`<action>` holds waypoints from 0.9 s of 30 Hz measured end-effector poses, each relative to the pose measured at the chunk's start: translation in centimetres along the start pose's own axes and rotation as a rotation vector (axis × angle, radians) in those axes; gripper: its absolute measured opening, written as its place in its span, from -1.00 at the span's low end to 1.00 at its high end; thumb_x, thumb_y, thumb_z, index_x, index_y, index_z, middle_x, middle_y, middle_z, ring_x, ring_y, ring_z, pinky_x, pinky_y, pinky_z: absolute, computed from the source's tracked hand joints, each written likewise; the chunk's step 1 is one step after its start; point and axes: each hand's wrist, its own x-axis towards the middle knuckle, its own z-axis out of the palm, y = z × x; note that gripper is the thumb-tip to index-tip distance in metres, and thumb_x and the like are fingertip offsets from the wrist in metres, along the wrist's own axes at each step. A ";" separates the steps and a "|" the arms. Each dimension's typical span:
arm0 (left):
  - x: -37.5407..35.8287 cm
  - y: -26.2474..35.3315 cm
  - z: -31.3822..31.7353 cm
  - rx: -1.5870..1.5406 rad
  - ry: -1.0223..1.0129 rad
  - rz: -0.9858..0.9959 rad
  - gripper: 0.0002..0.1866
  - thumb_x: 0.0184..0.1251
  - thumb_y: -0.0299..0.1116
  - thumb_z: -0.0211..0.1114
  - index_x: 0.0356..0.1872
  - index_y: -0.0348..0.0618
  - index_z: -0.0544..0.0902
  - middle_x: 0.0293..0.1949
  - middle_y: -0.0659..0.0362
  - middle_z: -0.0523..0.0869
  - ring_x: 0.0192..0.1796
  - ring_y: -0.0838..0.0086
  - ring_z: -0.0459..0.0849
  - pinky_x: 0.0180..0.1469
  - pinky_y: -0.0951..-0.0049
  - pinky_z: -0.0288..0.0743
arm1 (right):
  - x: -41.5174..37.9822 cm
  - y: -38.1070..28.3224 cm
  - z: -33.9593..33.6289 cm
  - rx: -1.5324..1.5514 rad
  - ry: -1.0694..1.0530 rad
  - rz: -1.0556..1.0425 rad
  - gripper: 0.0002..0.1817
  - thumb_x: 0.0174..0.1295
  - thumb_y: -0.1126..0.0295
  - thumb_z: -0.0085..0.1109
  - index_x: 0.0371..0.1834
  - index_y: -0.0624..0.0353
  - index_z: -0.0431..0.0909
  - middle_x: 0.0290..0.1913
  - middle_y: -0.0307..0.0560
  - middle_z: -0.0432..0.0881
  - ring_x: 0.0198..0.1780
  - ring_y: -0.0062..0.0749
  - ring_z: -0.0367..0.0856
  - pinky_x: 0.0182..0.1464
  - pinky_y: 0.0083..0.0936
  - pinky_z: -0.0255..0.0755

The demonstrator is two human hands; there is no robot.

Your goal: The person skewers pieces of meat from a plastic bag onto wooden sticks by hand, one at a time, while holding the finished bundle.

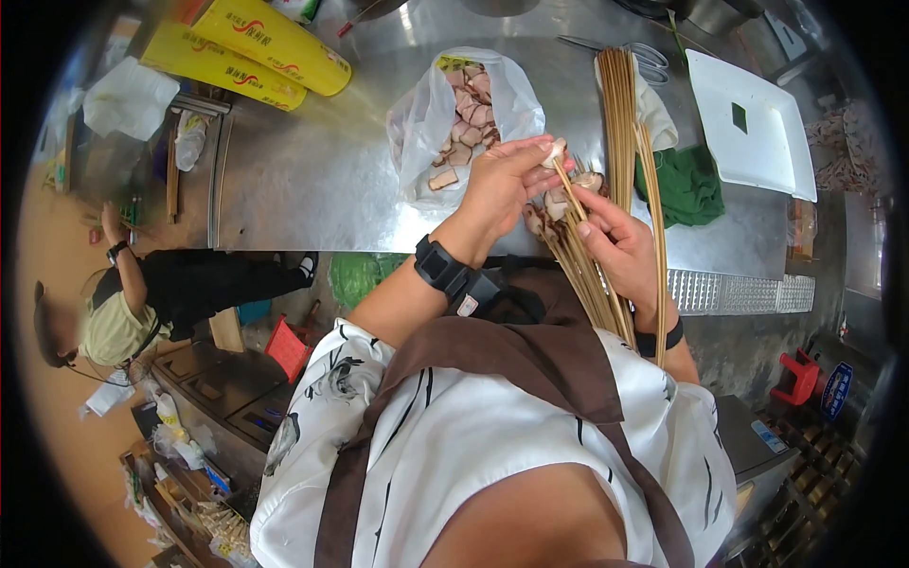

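Note:
My left hand (511, 182) pinches a pale piece of meat (555, 151) between thumb and fingers. Closed around a thin bamboo skewer (569, 193), my right hand (620, 244) holds it so that its upper end meets that piece. Whether the tip has gone through the meat is hidden. Just below my hands lie several skewers with meat (540, 225) at their far ends, their sticks pointing toward my apron. Left of my hands, an open clear plastic bag (414, 142) contains cut meat pieces (471, 118).
A bundle of bare bamboo skewers (617, 104) lies right of my hands, beside scissors (650, 62), a green cloth (684, 187) and a white tray (748, 118). Yellow cling film boxes (270, 47) sit at the back left of the metal table (294, 161). Another person (128, 308) stands at left.

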 end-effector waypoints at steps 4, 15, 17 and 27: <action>-0.4 0.0 0.3 0.040 0.018 -0.019 -0.72 0.25 -0.41 0.14 -0.06 -0.33 0.44 -0.15 0.02 0.60 -0.08 0.30 0.62 0.00 0.38 0.47 | 0.0 -0.2 0.1 -0.008 0.008 0.006 -0.56 0.16 0.56 0.02 0.16 0.23 0.36 -0.57 -0.47 0.27 -0.51 -0.82 0.18 -0.44 -0.81 0.13; 0.7 -0.4 -0.7 -0.156 0.004 0.000 -0.73 0.24 -0.45 0.11 -0.06 -0.33 0.41 -0.07 -0.01 0.56 -0.01 0.30 0.57 0.07 0.37 0.41 | -0.2 -0.4 0.0 -0.066 0.019 0.008 -0.57 0.17 0.55 0.02 0.16 0.24 0.35 -0.56 -0.46 0.28 -0.51 -0.82 0.20 -0.44 -0.81 0.14; 1.3 -0.5 -1.3 -0.201 -0.070 -0.033 -0.72 0.24 -0.46 0.10 -0.04 -0.34 0.41 -0.05 -0.02 0.55 0.01 0.30 0.55 0.08 0.38 0.41 | -0.2 -0.4 0.0 -0.092 0.023 -0.021 -0.58 0.17 0.54 0.02 0.15 0.26 0.35 -0.57 -0.45 0.27 -0.52 -0.82 0.20 -0.45 -0.81 0.13; 0.7 -0.3 -0.5 0.045 -0.007 0.067 -0.79 0.19 -0.53 0.16 -0.14 -0.29 0.48 -0.16 0.04 0.61 -0.11 0.37 0.61 -0.07 0.42 0.51 | -0.5 0.0 0.2 -0.029 0.038 -0.009 -0.59 0.18 0.56 0.00 0.14 0.27 0.34 -0.57 -0.44 0.27 -0.52 -0.81 0.20 -0.45 -0.81 0.13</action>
